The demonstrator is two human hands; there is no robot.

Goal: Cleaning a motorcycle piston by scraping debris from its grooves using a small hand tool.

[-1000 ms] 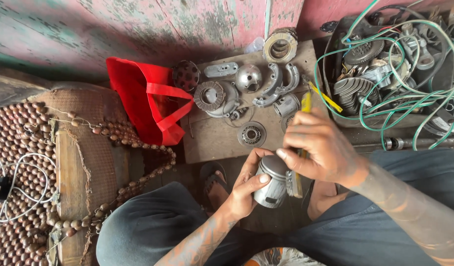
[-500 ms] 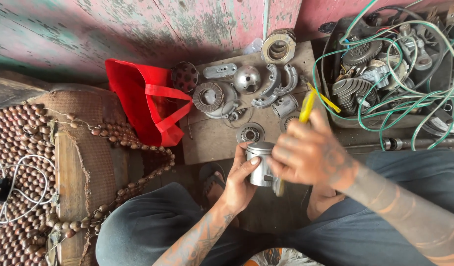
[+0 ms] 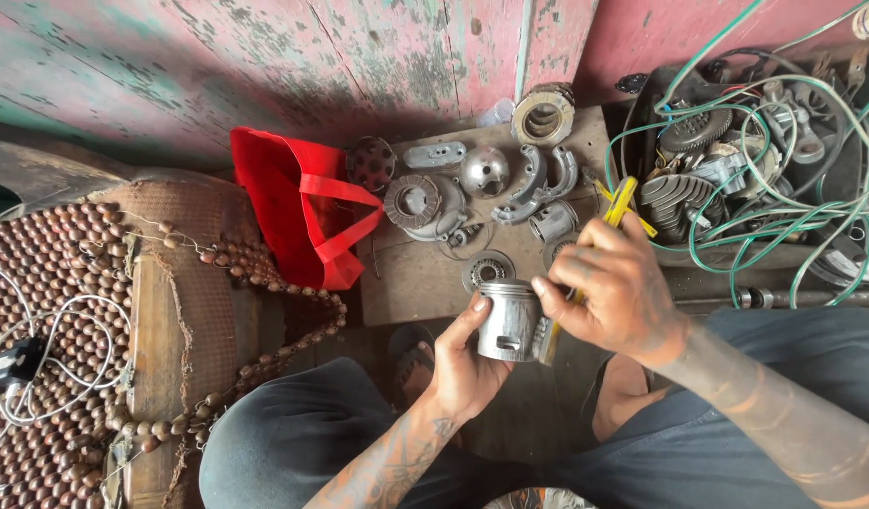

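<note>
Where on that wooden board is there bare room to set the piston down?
The bare patch of the wooden board lies at its near left corner, between the red bag and the small round bearing plate, just ahead of the left hand holding the piston. The board's far half is crowded with metal parts, and the tray on the right is full of wire.

Free room and obstacles. The left hand [image 3: 467, 363] and right hand [image 3: 615, 292] meet on a piston [image 3: 510, 322] over the lap, hemmed by the knees on either side. Ahead, the board [image 3: 416, 278] is bare only along its near left part; metal parts [image 3: 496, 184] crowd its far half. A red bag [image 3: 298, 212] bars the left, a tray [image 3: 764, 179] tangled with green wire [image 3: 727, 236] bars the right, and the wall [image 3: 265, 57] closes the far side.
</note>
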